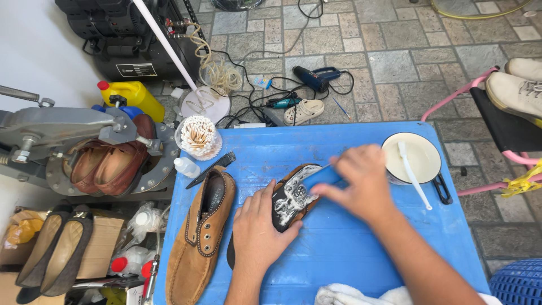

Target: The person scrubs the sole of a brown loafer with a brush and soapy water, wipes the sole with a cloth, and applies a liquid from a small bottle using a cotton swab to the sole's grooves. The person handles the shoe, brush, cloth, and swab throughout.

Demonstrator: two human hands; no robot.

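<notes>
We are scrubbing a shoe w/ soap. Our left hand lies flat, fingers spread, pressing the soapy shoe down on the blue table, near the middle. The shoe lies sole up, w/ white foam on the black sole. Our right hand is closed around a blue brush and rubs it on the far end of the sole.

Just left of it lies the other tan shoe, right way up & dry-looking. On the far right sits a white bowl w/ a white toothbrush in it. A cup of cotton buds stands at the far left corner.

We think the scrub is about halfway: foam covers only part of the sole. Next move needs a firm left hand so the shoe can't slip, & the brush worked toward the near end.
</notes>
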